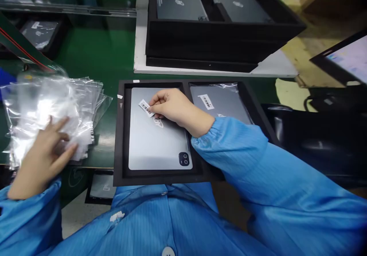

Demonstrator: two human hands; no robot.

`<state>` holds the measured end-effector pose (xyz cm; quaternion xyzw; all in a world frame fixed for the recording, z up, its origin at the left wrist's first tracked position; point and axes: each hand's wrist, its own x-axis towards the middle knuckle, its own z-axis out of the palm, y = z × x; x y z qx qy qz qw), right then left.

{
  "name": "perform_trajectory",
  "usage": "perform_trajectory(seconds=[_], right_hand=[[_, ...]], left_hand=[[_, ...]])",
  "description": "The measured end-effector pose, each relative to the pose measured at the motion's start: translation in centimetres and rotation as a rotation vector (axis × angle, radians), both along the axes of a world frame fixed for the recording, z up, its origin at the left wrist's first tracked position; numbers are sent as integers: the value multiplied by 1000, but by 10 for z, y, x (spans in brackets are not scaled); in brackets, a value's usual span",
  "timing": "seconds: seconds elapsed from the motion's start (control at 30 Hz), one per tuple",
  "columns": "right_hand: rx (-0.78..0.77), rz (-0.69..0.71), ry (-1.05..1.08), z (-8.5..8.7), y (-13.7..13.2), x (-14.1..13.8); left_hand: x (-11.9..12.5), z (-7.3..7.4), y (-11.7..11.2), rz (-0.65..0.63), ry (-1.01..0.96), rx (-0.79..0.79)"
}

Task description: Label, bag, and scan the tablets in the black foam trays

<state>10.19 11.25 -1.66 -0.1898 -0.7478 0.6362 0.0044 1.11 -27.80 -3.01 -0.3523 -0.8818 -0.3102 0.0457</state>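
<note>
My right hand (172,108) pinches a small white barcode label (146,108) just above the back of a silver tablet (156,141). That tablet lies bare in the left slot of a black foam tray (122,133), camera lens at its near right corner. A second tablet (220,103), wrapped in clear plastic with a label on it, fills the right slot. My left hand (46,152) rests flat with spread fingers on a pile of clear plastic bags (51,106) to the left of the tray.
A stack of black trays (218,38) holding two more tablets stands on a white board behind. A green conveyor belt (109,57) runs to the left. A lit screen (349,59) is at the right edge. Another bagged tablet (38,32) lies far left.
</note>
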Motion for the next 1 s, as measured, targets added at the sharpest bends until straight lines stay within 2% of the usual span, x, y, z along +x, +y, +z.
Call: perform_trajectory(seconds=[0.07, 0.1, 0.13, 0.2, 0.27, 0.3, 0.37, 0.43, 0.47, 0.57, 0.67, 0.83, 0.9, 1.0], right_hand=[[5, -1, 10, -3, 0, -1], [6, -3, 6, -4, 0, -1], [5, -6, -1, -5, 0, -2], [2, -27, -8, -5, 1, -5], [11, -76, 19, -1, 8, -7], [24, -109, 46, 2, 14, -7], [67, -181, 116, 12, 29, -4], [116, -255, 182, 25, 43, 6], [139, -292, 211, 31, 49, 13], [201, -397, 272, 43, 54, 36], [247, -494, 263, 39, 50, 48], [371, -550, 205, 30, 42, 45], [469, -512, 199, 31, 34, 44], [558, -303, 170, 31, 13, 45]], left_hand=[[-10, -7, 4, -37, 46, -198], [-11, -5, 9, -52, 70, -245], [-10, 2, 16, -70, 90, -246], [2, 26, 40, -160, 107, -210], [22, 54, 80, -329, 89, -161], [34, 64, 104, -458, 69, -148], [54, 74, 156, -757, 20, -200], [66, 67, 204, -975, 62, -303], [67, 60, 224, -1033, 112, -354], [60, 40, 268, -1089, 263, -440], [48, 38, 285, -1109, 334, -437], [39, 63, 282, -1109, 329, -376], [33, 72, 273, -1088, 350, -250], [21, 80, 255, -1007, 449, 132]])
